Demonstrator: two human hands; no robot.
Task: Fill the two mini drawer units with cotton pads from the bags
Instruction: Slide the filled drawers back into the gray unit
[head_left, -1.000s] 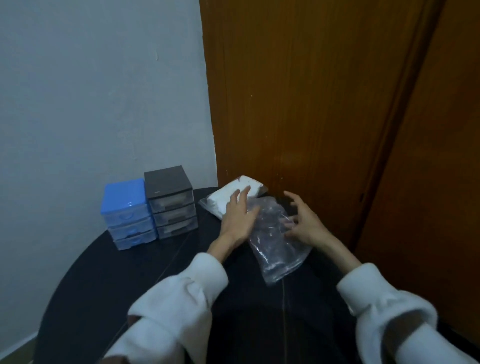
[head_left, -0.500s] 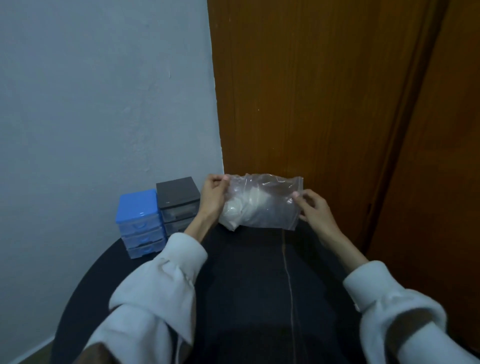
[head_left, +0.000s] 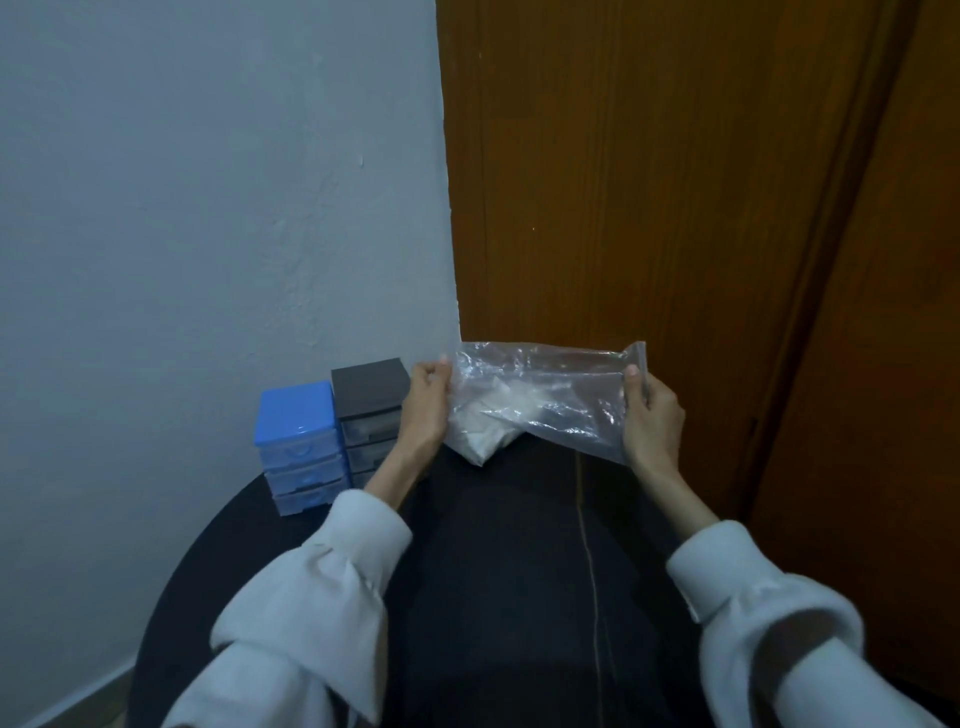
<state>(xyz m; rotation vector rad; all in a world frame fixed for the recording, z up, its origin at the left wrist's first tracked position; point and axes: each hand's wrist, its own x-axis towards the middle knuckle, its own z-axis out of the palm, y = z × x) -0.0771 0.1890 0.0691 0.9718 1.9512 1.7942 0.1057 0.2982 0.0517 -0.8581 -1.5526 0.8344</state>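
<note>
- Holding a clear bag (head_left: 545, 400) stretched level above the desk (head_left: 498, 571), one end in each hand, probably to find or pull apart the sealed strip along the top edge.
- Pinching the bag's left end: left hand (head_left: 427, 410), fingers curled round the plastic, thumb up at the top edge.
- Gripping the bag's right end: right hand (head_left: 652, 418), thumb laid over the seal strip, fingers wrapped behind.
- Sagging into the lower left corner of the bag: a clump of white pads (head_left: 480, 428), heaviest there, leaving the right half of the bag nearly bare plastic.
- Hanging clear of the desk, or just over it; contact at the lowest corner cannot be told.
- Standing side by side at the desk's far left against the wall (head_left: 208, 208): blue unit (head_left: 296, 447) and dark unit (head_left: 371, 400), touching, three drawers each, all shut.
- Showing something pale through the dark unit's clear drawer fronts, too dim to name; blue unit's contents not readable.
- Judging by the shut drawers and the sealed-looking bag, filling not yet begun with this bag.
- Backing the scene on the right: a wooden door (head_left: 675, 182).
</note>
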